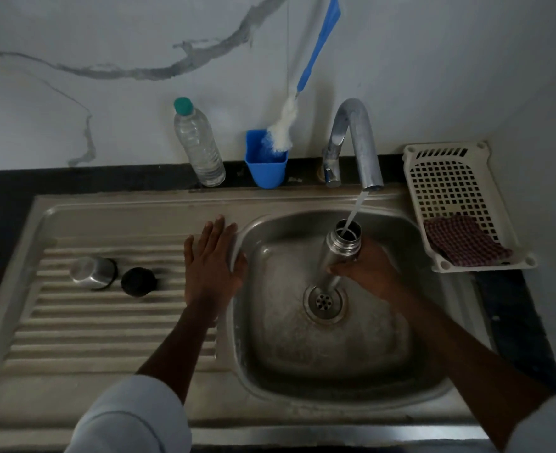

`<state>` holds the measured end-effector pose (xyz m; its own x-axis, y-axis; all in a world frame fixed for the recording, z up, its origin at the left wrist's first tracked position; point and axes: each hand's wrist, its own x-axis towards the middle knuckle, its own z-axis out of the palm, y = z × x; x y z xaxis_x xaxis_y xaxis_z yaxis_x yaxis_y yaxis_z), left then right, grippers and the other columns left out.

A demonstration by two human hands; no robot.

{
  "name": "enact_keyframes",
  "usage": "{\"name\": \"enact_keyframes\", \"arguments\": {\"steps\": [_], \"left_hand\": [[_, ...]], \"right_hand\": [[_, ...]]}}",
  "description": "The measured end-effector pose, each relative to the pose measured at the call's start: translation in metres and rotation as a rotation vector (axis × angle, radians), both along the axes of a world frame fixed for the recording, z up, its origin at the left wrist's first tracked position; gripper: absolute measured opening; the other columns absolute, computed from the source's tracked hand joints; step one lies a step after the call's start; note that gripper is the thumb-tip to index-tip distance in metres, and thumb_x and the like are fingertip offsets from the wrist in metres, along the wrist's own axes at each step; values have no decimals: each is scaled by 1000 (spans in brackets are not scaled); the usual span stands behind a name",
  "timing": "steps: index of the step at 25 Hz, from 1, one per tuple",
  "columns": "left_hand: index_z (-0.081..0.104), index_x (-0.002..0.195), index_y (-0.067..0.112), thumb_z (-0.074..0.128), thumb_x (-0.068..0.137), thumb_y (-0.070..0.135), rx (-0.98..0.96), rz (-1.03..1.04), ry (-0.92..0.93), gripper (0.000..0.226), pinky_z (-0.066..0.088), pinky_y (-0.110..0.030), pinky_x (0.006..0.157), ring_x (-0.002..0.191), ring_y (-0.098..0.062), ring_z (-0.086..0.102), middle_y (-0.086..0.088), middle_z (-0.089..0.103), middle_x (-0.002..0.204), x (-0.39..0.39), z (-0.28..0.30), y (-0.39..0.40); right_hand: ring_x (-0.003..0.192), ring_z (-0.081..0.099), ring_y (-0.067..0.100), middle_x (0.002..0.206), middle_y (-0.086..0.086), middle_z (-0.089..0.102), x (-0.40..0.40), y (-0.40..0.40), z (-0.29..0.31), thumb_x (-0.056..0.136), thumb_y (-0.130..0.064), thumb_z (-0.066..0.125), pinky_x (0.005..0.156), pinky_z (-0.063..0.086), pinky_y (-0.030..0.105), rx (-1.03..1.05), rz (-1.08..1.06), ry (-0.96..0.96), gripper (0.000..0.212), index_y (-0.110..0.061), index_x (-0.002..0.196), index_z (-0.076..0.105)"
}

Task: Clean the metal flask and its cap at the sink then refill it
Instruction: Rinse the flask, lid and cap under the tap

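Sink (384, 397) basin at 4 o'clock, tap (356, 142) running into flask (338, 248). Right hand (368, 273) wrapped round flask; left hand (209, 259) flat, fingers spread, on rim. Cap (138, 281) at 9 o'clock, apparently unwashed. Probably mid-rinse, refill pending.

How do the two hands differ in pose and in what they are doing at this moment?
The right hand grips the metal flask over the basin, under the tap's stream; the left hand holds nothing. The right hand's fingers curl round the flask; the left hand lies flat with straight fingers on the sink rim. Both are bare.
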<state>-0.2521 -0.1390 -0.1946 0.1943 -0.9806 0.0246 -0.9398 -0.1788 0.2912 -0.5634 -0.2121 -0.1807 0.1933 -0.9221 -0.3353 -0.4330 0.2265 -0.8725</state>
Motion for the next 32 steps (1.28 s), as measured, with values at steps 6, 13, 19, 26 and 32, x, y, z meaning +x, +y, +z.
{"name": "enact_keyframes", "arguments": {"steps": [6, 13, 19, 26, 32], "left_hand": [[41, 158, 29, 60, 99, 44, -11, 7, 4, 64, 13, -54, 129, 160, -22, 20, 2, 26, 173, 0, 1, 1], [40, 158, 31, 54, 99, 49, 2, 11, -4, 63, 14, -54, 128, 160, -21, 20, 3, 25, 173, -1, 3, -1], [38, 159, 30, 60, 99, 45, 6, 27, -10, 66, 15, -54, 128, 160, -22, 19, 2, 24, 173, -3, 4, 0], [38, 159, 30, 52, 99, 49, 8, 20, -1, 64, 16, -52, 128, 160, -21, 21, 2, 26, 173, 0, 0, -1], [38, 159, 30, 43, 98, 54, 11, 11, 15, 66, 16, -52, 128, 160, -20, 20, 3, 24, 173, 0, 2, -1]], "right_hand": [[92, 62, -20, 107, -14, 68, -2, -9, 9, 62, 16, 86, 86, 52, 11, -32, 1, 14, 79, -18, 127, 58], [92, 72, 17, 100, 1, 75, 4, 2, 8, 71, 1, 88, 66, 54, 21, 226, -259, -186, 48, -19, 110, 67], [107, 63, 36, 112, 17, 70, 11, 17, 1, 86, -40, 78, 97, 52, 51, 761, -797, -741, 40, -15, 114, 64], [94, 67, 39, 87, 30, 73, 46, 17, -15, 92, -45, 68, 65, 63, 42, 879, -1219, -1325, 54, 1, 120, 65], [84, 69, 33, 83, 25, 74, 57, 19, -16, 92, -48, 65, 52, 61, 32, 853, -1108, -1332, 52, 1, 109, 67]]}}
